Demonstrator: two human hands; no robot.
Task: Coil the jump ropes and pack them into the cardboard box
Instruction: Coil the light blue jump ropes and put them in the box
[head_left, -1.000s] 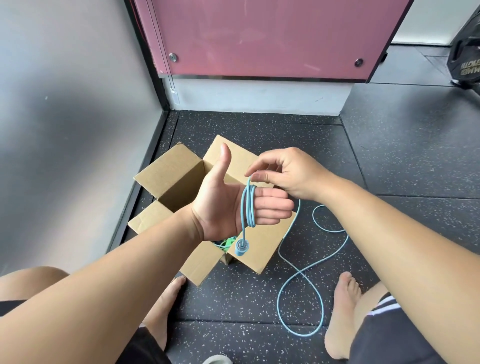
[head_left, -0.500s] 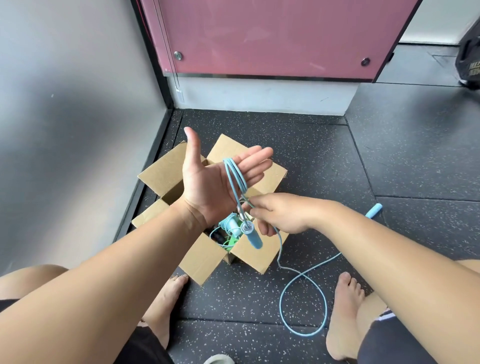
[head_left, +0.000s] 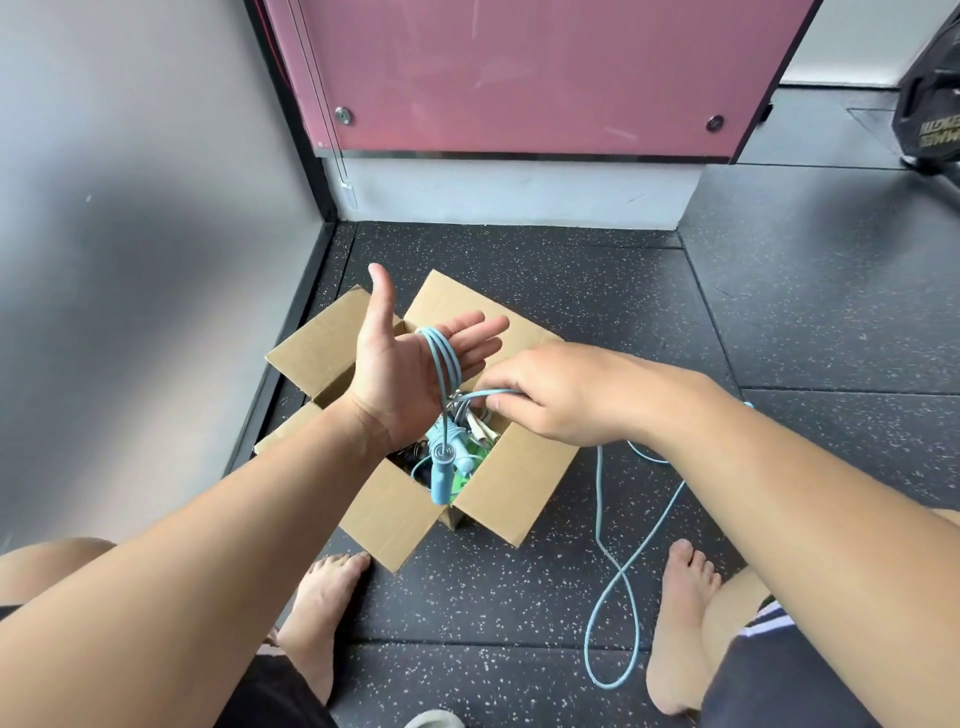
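My left hand is held palm-up and flat over the open cardboard box, fingers spread. Several turns of a light blue jump rope lie wound around its palm, and one blue handle dangles below the wrist over the box. My right hand pinches the same rope just right of the left palm. The loose part of the rope trails down to the floor in a loop on the right. Inside the box lie other coiled ropes, blue, green and pale.
The box sits on dark speckled rubber floor in a corner, with a grey wall on the left and a pink panel behind. My bare feet flank the box front. A black weight stands far right.
My right hand swung from above the left fingers down below the palm, then out to its right side, laying another turn of rope. The left fingers opened flat. The floor loop got shorter.
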